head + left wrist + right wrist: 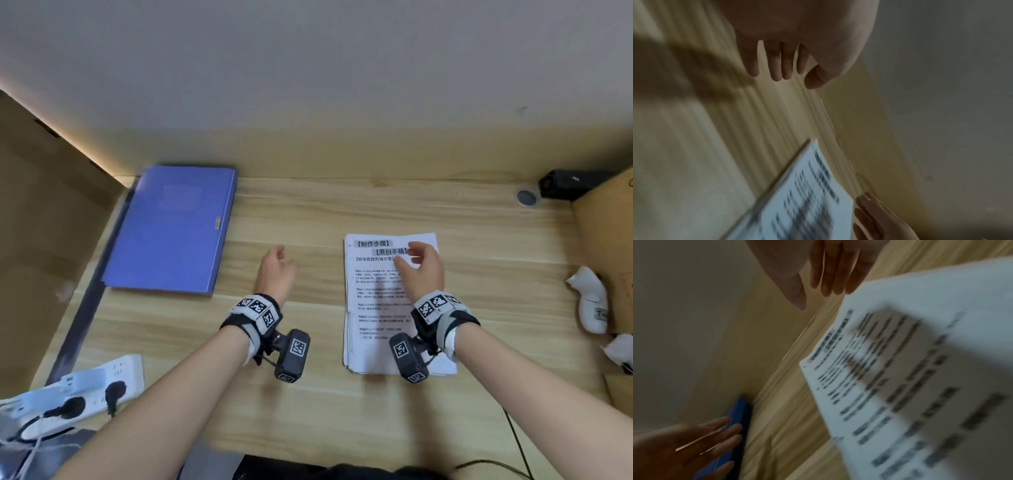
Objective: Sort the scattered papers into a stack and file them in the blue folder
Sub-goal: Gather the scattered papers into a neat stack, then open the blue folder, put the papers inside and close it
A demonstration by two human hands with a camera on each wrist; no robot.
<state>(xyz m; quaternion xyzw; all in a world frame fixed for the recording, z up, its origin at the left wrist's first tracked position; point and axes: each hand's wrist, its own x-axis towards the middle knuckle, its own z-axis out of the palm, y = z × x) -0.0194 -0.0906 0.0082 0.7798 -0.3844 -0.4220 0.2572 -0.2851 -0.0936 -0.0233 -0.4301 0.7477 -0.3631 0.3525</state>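
Papers (376,301) already squared into one stack on the worktop (308,212), lying under the right hand (419,270); its fingers are loose and hold nothing. Left hand (275,270) is empty too, fingers relaxed, with the blue folder (174,229) just left of them, closed. Stacking looks done; opening folder and filing remain.

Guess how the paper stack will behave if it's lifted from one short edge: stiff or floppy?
Probably floppy: the paper stack is loose thin sheets lying flat on the desk, with no clip or binding in view. It may also fan apart, since its near edges already sit slightly offset. Neither the left hand nor the right hand grips it.
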